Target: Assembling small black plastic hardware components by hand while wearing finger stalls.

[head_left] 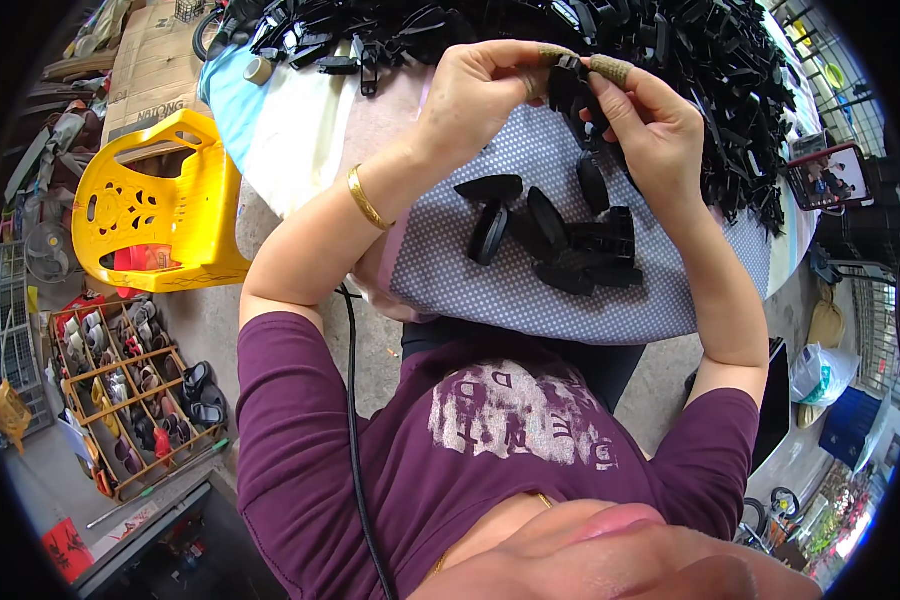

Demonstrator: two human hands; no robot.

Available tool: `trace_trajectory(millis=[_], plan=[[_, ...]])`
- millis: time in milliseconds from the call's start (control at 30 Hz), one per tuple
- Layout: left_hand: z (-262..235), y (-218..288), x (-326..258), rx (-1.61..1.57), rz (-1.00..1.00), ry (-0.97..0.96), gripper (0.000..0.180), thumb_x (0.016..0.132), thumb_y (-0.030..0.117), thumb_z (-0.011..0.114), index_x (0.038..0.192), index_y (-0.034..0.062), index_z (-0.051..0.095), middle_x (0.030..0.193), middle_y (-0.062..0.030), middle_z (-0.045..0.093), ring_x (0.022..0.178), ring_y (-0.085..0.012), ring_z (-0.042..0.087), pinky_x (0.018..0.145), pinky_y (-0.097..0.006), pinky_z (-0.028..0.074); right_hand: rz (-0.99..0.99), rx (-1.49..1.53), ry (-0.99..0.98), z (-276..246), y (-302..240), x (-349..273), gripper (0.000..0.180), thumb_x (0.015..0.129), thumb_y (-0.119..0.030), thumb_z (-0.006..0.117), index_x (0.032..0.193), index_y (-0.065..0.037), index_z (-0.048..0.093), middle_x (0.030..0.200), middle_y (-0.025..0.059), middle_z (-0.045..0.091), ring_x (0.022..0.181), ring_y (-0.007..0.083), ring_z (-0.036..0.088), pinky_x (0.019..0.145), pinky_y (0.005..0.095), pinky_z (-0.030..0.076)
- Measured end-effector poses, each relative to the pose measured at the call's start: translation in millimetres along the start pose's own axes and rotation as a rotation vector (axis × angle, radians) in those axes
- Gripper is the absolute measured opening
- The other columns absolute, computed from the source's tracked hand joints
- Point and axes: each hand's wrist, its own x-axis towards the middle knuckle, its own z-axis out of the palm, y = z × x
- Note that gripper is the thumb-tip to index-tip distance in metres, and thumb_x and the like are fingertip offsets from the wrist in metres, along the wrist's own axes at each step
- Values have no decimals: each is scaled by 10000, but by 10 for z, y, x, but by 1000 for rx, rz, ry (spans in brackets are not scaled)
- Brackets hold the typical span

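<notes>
Over the far part of the cloth-covered table [440,285], both hands meet around a black plastic part [567,92]. My left hand [475,97] pinches it from the left, its index finger wearing a tan finger cover. Fingers of my right hand [658,130] close on the same part from the right, also with a tan cover on one finger. The fingers partly hide the part's shape. Nearer to me, several loose black plastic pieces [545,220] lie on the dotted cloth. A large heap of similar black pieces [735,100] spreads along the back and right.
A small pale roll [258,70] sits at the table's left edge. Left of the table stands a yellow plastic chair [195,215], with a wooden shoe rack [135,395] below it. A phone showing a picture [832,180] is at the right edge. A black cable [353,430] hangs along my body.
</notes>
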Motion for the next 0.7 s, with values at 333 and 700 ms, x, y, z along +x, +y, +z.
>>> trace_trajectory(millis=[333, 700], plan=[[93, 53, -70, -151, 82, -44, 315, 891, 127, 621, 1183, 11, 603, 1081, -109, 655, 1009, -179, 625, 906, -306, 509, -151, -267, 49, 59, -57, 8, 229, 866, -139, 665, 1032, 16, 637, 856, 48, 639, 666, 94, 610, 595, 218, 506], [-36, 85, -69, -49, 142, -130, 278, 876, 154, 640, 1134, 51, 652, 1052, -104, 674, 983, -188, 643, 901, -285, 501, -211, -270, -158, 19, -60, -24, 255, 813, -140, 719, 977, 47, 661, 691, 71, 606, 589, 96, 559, 519, 229, 433]])
